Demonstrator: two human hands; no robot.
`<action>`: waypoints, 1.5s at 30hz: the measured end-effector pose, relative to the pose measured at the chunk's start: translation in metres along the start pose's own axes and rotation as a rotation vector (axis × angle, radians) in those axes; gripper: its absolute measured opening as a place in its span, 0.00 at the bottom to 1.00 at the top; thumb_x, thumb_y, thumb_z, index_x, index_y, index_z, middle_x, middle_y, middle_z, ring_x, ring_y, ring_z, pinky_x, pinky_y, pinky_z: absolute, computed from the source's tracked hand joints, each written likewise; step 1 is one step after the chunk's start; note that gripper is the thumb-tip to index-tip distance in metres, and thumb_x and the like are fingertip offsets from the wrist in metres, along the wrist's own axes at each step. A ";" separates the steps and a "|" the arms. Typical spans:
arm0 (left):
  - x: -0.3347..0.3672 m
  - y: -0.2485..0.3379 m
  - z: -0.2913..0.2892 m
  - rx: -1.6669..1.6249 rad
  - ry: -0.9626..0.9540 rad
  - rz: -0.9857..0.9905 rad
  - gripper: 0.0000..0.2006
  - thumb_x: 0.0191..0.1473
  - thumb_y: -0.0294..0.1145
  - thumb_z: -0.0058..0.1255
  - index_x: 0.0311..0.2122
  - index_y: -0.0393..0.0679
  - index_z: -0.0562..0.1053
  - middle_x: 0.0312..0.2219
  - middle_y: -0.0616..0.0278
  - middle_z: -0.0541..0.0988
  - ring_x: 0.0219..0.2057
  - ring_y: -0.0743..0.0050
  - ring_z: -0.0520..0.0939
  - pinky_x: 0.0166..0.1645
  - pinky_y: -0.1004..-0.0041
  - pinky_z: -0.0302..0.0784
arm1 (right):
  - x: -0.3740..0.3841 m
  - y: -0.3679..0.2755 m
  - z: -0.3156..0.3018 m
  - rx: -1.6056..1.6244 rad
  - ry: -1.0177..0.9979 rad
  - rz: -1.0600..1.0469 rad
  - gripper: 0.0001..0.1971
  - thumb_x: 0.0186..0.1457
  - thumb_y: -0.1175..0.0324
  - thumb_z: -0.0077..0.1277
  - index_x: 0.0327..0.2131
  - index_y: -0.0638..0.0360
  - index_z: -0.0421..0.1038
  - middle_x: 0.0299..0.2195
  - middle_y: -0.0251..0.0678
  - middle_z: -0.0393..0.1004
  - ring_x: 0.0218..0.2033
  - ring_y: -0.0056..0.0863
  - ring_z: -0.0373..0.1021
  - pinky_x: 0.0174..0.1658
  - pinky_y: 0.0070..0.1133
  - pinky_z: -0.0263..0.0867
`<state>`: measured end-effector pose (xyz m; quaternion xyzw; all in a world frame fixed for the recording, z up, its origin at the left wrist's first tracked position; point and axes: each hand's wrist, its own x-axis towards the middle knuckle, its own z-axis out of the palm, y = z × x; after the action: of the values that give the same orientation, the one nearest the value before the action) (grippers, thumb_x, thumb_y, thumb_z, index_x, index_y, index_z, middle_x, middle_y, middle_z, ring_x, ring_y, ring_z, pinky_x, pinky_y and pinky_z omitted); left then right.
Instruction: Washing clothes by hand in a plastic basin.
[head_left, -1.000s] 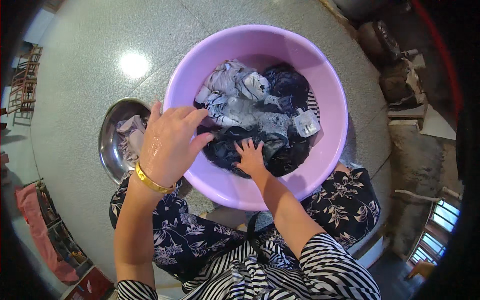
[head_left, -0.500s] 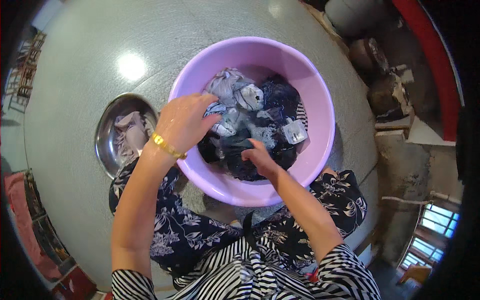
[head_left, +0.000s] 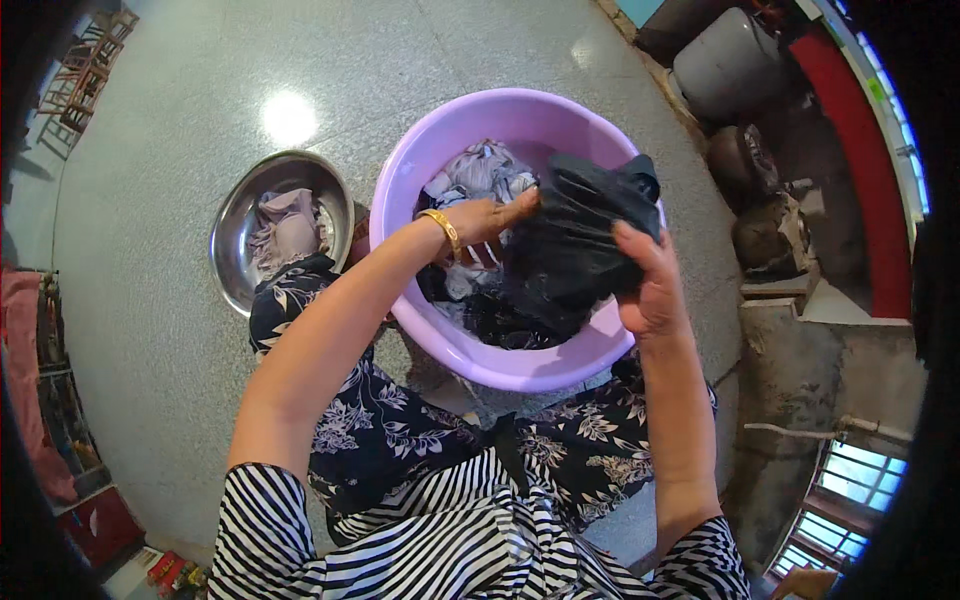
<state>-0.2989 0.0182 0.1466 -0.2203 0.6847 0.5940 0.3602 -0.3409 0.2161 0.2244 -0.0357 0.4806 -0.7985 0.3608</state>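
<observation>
A wet black garment is raised and stretched over the right half of a lilac basin. My right hand grips its right side, thumb on top. At the garment's left edge my left hand, with a gold bracelet at the wrist, pinches the cloth; some of its fingers are hidden underneath. Below, in the basin, lie grey-white wet clothes at the far left and more dark cloth at the near side. The raised garment hides much of the basin's contents.
A steel bowl holding a beige cloth stands left of the basin, next to my knee. My legs in floral trousers flank the basin. A grey rounded container and clutter line the right wall. Wooden chairs are far left.
The black garment has come up out of the basin between my hands. My right hand moved right and up, my left hand right. The clear block in the basin is now hidden.
</observation>
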 end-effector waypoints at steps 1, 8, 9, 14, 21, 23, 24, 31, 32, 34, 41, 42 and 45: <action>0.004 -0.002 0.002 0.003 -0.005 0.005 0.36 0.47 0.67 0.26 0.51 0.47 0.62 0.35 0.46 0.73 0.35 0.56 0.76 0.38 0.63 0.71 | -0.001 0.001 0.003 -0.011 -0.021 -0.010 0.13 0.43 0.77 0.48 0.37 0.62 0.67 0.31 0.34 0.72 0.32 0.23 0.69 0.39 0.20 0.66; 0.030 -0.024 0.005 -0.506 -0.004 0.286 0.10 0.48 0.35 0.46 0.38 0.49 0.66 0.31 0.59 0.74 0.32 0.69 0.77 0.34 0.68 0.74 | 0.008 0.039 -0.044 -0.646 -0.039 -0.094 0.15 0.39 0.72 0.55 0.34 0.63 0.67 0.31 0.32 0.68 0.32 0.19 0.65 0.37 0.15 0.60; 0.036 -0.028 0.005 -0.567 0.049 0.278 0.09 0.47 0.31 0.46 0.36 0.49 0.65 0.29 0.61 0.74 0.30 0.71 0.76 0.33 0.69 0.74 | 0.009 0.045 -0.050 -0.926 0.003 -0.201 0.16 0.38 0.71 0.56 0.33 0.64 0.66 0.31 0.31 0.67 0.32 0.20 0.64 0.37 0.16 0.59; 0.063 -0.058 -0.009 -0.840 0.182 0.301 0.08 0.44 0.24 0.45 0.32 0.48 0.65 0.22 0.67 0.70 0.24 0.75 0.73 0.29 0.70 0.72 | 0.012 0.082 -0.065 -1.257 0.033 -0.474 0.19 0.32 0.69 0.57 0.31 0.62 0.64 0.29 0.41 0.63 0.35 0.40 0.60 0.37 0.30 0.57; 0.086 -0.084 -0.037 -0.391 0.692 0.152 0.15 0.40 0.28 0.50 0.38 0.44 0.66 0.26 0.64 0.69 0.26 0.73 0.71 0.29 0.68 0.70 | 0.016 0.173 -0.141 -1.545 -0.372 -0.101 0.27 0.38 0.63 0.52 0.46 0.55 0.60 0.43 0.44 0.59 0.44 0.43 0.59 0.45 0.34 0.59; 0.094 -0.088 -0.035 -0.235 0.603 0.009 0.26 0.36 0.33 0.53 0.45 0.43 0.65 0.37 0.54 0.70 0.38 0.64 0.72 0.40 0.70 0.68 | 0.025 0.189 -0.154 -1.589 -0.290 0.066 0.27 0.39 0.63 0.51 0.47 0.52 0.59 0.44 0.46 0.58 0.43 0.44 0.59 0.45 0.34 0.59; 0.104 -0.099 -0.036 0.067 0.664 0.056 0.27 0.36 0.36 0.53 0.47 0.44 0.64 0.40 0.50 0.68 0.41 0.59 0.70 0.44 0.67 0.66 | 0.036 0.193 -0.151 -1.543 -0.256 0.180 0.26 0.41 0.63 0.50 0.48 0.50 0.59 0.46 0.48 0.57 0.43 0.47 0.59 0.45 0.36 0.59; 0.140 -0.103 0.041 0.982 0.594 0.096 0.44 0.37 0.52 0.53 0.58 0.56 0.44 0.58 0.54 0.36 0.59 0.53 0.38 0.51 0.39 0.47 | 0.069 0.204 -0.133 -1.791 0.083 0.034 0.35 0.40 0.58 0.54 0.53 0.43 0.50 0.55 0.48 0.42 0.54 0.57 0.41 0.49 0.51 0.47; 0.141 -0.101 0.048 1.047 0.539 0.133 0.45 0.36 0.52 0.54 0.58 0.57 0.43 0.58 0.56 0.36 0.59 0.54 0.38 0.51 0.39 0.46 | 0.072 0.209 -0.139 -1.786 0.054 0.153 0.40 0.39 0.55 0.55 0.55 0.41 0.45 0.57 0.47 0.35 0.56 0.58 0.32 0.50 0.55 0.38; 0.149 -0.112 0.056 1.112 0.450 0.065 0.47 0.34 0.55 0.54 0.58 0.58 0.42 0.58 0.57 0.36 0.59 0.56 0.37 0.51 0.38 0.44 | 0.072 0.225 -0.153 -1.784 0.050 0.189 0.41 0.38 0.53 0.55 0.56 0.40 0.44 0.57 0.47 0.35 0.56 0.58 0.33 0.50 0.55 0.38; 0.185 -0.160 0.055 1.141 0.314 -0.034 0.53 0.31 0.68 0.47 0.58 0.49 0.41 0.58 0.55 0.39 0.59 0.57 0.37 0.52 0.38 0.42 | 0.074 0.270 -0.183 -1.919 -0.013 0.098 0.42 0.39 0.48 0.53 0.57 0.45 0.43 0.56 0.51 0.38 0.54 0.59 0.40 0.54 0.45 0.38; 0.193 -0.174 0.052 1.074 0.374 0.079 0.53 0.30 0.69 0.45 0.58 0.47 0.42 0.58 0.54 0.40 0.59 0.57 0.37 0.54 0.41 0.41 | 0.076 0.276 -0.184 -1.919 -0.031 0.154 0.41 0.40 0.49 0.52 0.57 0.45 0.43 0.56 0.51 0.38 0.53 0.58 0.40 0.54 0.45 0.37; 0.209 -0.175 0.053 1.085 0.271 -0.089 0.53 0.30 0.69 0.45 0.58 0.49 0.41 0.58 0.59 0.41 0.60 0.62 0.36 0.57 0.47 0.38 | 0.084 0.285 -0.191 -1.908 -0.072 0.263 0.41 0.42 0.51 0.51 0.57 0.50 0.42 0.56 0.53 0.36 0.53 0.59 0.43 0.55 0.45 0.35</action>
<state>-0.2934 0.0616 -0.1280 -0.1064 0.9223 0.1072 0.3557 -0.3257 0.2280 -0.1281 -0.2843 0.9164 -0.0231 0.2809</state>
